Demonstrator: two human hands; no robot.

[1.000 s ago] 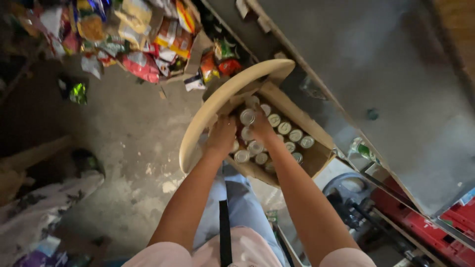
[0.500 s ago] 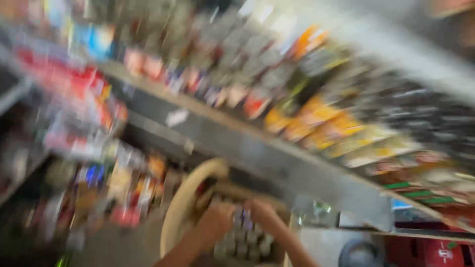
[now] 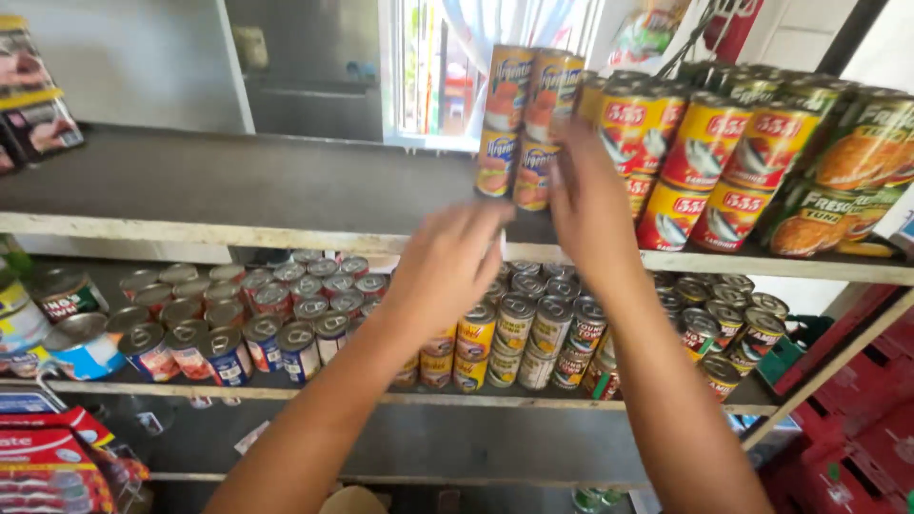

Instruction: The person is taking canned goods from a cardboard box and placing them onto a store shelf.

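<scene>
Both my arms reach up to a grey upper shelf (image 3: 238,190). My right hand (image 3: 586,205) lies against the right side of a two-high stack of orange and blue cans (image 3: 519,119), with its fingertips on the lower cans; its back faces me and hides its grip. My left hand (image 3: 447,271) is blurred just below and to the left of that stack, fingers spread toward it, with nothing seen in it. Red and yellow fish cans (image 3: 695,152) stand right of my right hand.
Green and orange cans (image 3: 847,171) fill the upper shelf's right end. The lower shelf (image 3: 286,392) holds several rows of tins (image 3: 276,314) and stacked cans (image 3: 543,338). Red packets (image 3: 57,457) sit at bottom left, red crates (image 3: 857,438) at bottom right. A window (image 3: 438,67) is behind.
My view swung up from a cardboard box of cans near the floor to the shelves. Both hands rose from the box to the can stack on the upper shelf.
</scene>
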